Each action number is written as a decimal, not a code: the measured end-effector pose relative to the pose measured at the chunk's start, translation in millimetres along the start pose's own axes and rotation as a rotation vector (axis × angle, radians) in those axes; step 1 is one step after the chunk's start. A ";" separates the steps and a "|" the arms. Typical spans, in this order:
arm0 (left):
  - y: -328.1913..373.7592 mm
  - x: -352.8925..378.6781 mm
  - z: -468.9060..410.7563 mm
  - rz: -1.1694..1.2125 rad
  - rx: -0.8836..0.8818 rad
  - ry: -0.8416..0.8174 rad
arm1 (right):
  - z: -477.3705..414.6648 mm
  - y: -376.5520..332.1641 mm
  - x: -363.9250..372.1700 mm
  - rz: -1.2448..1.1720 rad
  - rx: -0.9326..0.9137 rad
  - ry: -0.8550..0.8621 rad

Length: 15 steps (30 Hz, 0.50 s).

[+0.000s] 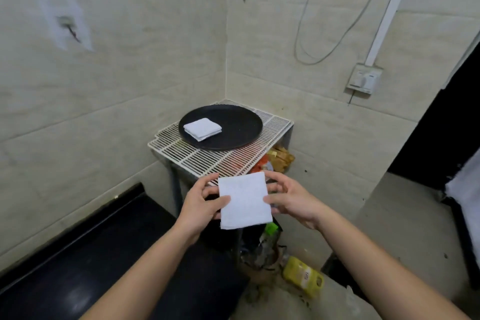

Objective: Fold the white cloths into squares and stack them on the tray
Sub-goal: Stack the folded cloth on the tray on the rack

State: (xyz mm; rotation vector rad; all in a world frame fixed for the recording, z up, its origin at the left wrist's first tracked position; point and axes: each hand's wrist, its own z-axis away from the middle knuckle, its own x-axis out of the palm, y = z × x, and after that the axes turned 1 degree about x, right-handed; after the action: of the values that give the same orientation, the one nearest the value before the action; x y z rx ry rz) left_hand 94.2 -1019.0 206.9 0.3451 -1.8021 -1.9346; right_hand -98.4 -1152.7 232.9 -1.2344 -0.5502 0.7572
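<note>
A folded white cloth [244,200] hangs in the air in front of the wire rack, held between both hands. My left hand [200,202] pinches its left edge with thumb on top and fingers behind. My right hand [288,197] pinches its right edge the same way. Farther back, a round black tray [233,122] sits on the rack. A small stack of folded white cloths [202,128] lies on the tray's left part.
The white wire rack [207,156] stands in the tiled corner on metal legs, with packets and bottles beneath it. A black counter [91,254] runs along the left. A yellow packet [302,277] lies on the floor at right. A wall socket [363,78] with cable is at upper right.
</note>
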 end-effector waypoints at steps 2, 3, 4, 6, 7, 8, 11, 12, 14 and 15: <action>9.9 1.7 -25.0 -0.011 0.020 0.019 | -22.4 -13.7 -7.8 -0.009 -0.016 0.014; 13.8 3.3 -39.0 -0.017 0.031 0.035 | -36.0 -19.2 -12.3 -0.011 -0.020 0.026; 17.0 4.3 -52.0 -0.021 0.036 0.056 | -49.8 -23.2 -17.0 -0.012 -0.022 0.035; 20.1 6.0 -76.1 -0.018 0.038 0.097 | -76.4 -27.8 -26.0 -0.026 -0.020 0.038; 20.0 6.0 -87.9 -0.011 0.037 0.120 | -90.4 -29.2 -29.4 -0.031 -0.017 0.032; 20.7 5.9 -98.5 -0.003 0.034 0.145 | -104.2 -30.9 -33.0 -0.020 -0.013 0.026; 26.4 4.3 -138.9 0.017 0.029 0.234 | -157.9 -42.0 -46.3 0.031 -0.022 -0.028; 29.8 3.6 -154.8 0.019 0.030 0.270 | -180.4 -46.6 -51.6 0.047 -0.028 -0.051; 35.7 0.0 -186.9 0.047 0.024 0.346 | -225.9 -56.9 -59.5 0.068 -0.041 -0.092; 38.0 -1.3 -199.5 0.066 0.010 0.384 | -245.5 -61.2 -61.6 0.065 -0.039 -0.110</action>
State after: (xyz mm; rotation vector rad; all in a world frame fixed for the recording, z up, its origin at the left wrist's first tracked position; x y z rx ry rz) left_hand 198.7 -1192.3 223.1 0.6072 -1.5513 -1.6776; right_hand 55.7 -1362.7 231.0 -1.2566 -0.6195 0.8773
